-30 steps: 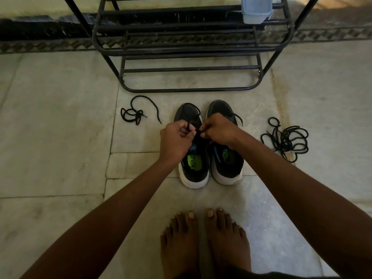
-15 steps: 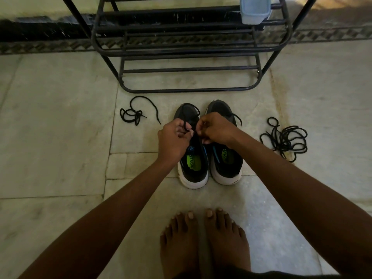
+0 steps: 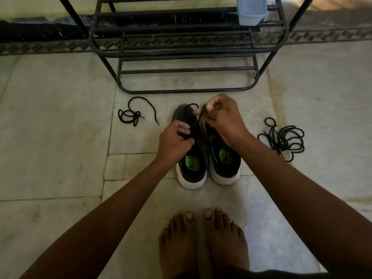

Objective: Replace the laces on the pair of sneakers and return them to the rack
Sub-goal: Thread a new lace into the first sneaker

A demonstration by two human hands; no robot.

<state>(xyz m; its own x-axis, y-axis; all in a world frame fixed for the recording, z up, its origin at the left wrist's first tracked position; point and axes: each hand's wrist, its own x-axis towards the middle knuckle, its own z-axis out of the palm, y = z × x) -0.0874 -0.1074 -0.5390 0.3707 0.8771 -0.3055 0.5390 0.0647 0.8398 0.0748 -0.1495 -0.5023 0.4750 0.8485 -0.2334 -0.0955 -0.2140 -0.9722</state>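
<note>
Right hand (image 3: 223, 119) farther forward, lace (image 3: 201, 115) raised

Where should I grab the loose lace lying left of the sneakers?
Pinch the loose lace at its free tail, which arcs out right of the knotted clump, coming straight down from above. That strand lies single on the floor; the clump is tangled loops.

Sneakers (image 3: 191, 168): matt black cloth uppers, smooth white soles. Laces (image 3: 281, 139): matt black woven cord. Rack (image 3: 181, 90): black painted metal tubing. Container (image 3: 251, 11): translucent plastic. Floor (image 3: 50, 127): smooth, mottled stone
</note>
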